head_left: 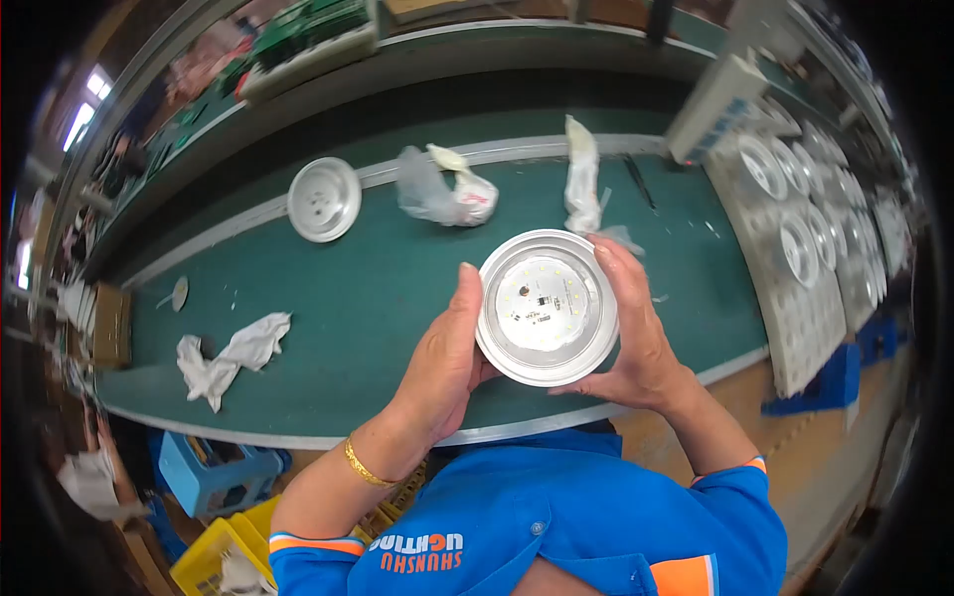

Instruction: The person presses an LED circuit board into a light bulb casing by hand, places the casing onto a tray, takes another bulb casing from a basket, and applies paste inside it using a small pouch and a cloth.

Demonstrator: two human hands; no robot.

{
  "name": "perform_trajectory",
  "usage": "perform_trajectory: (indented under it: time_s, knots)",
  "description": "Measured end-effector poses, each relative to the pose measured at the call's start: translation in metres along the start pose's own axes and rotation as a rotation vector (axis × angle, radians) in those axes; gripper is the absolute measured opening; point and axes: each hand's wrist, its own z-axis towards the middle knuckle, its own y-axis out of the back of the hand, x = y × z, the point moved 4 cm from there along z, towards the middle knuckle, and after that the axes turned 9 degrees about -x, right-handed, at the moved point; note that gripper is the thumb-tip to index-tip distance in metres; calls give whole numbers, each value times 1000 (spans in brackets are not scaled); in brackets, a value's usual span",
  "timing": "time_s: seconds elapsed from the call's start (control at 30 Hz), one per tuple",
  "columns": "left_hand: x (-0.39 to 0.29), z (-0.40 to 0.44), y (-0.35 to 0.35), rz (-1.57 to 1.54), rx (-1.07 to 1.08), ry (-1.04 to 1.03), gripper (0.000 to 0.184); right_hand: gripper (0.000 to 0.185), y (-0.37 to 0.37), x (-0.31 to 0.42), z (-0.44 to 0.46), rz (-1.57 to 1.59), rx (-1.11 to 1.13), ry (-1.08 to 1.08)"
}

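Between my two hands is a round white lamp housing (pixel 594 343), its open face turned up toward me. Inside it lies a white LED circuit board (pixel 556 316) dotted with small yellow LEDs and a few dark components. My left hand (pixel 447 363) grips the left rim, thumb up along the side and fingers partly hidden underneath. On the other side, my right hand (pixel 636 343) curls round the right edge, fingers at the top and thumb at the bottom. The housing is held above the green bench, near its front edge.
Farther back on the green bench (pixel 378 298) sit another round housing (pixel 325 199), a plastic-wrapped tube (pixel 475 202), a white tube (pixel 581 179) and a dark pen-like tool (pixel 641 184). A crumpled white cloth (pixel 234 356) lies left. A perforated rack (pixel 795 298) bears several lamp housings at right.
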Motion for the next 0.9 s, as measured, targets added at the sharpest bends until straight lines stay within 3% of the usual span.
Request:
perform_trajectory:
  time_s: [0.13, 0.37, 0.73, 0.9]
  knots:
    - [13, 3, -29, -53, 163, 45, 72, 128, 25, 2, -21, -77, -67, -64]
    - [38, 2, -71, -62, 241, 78, 66, 129, 62, 12, -51, -269, -121, -194]
    - [70, 7, -107, -130, 323, 69, 51, 110, 94, 25, -75, -596, -114, -250]
    - [77, 8, -129, -73, 376, 52, 51, 104, 107, 27, -89, -645, -216, -257]
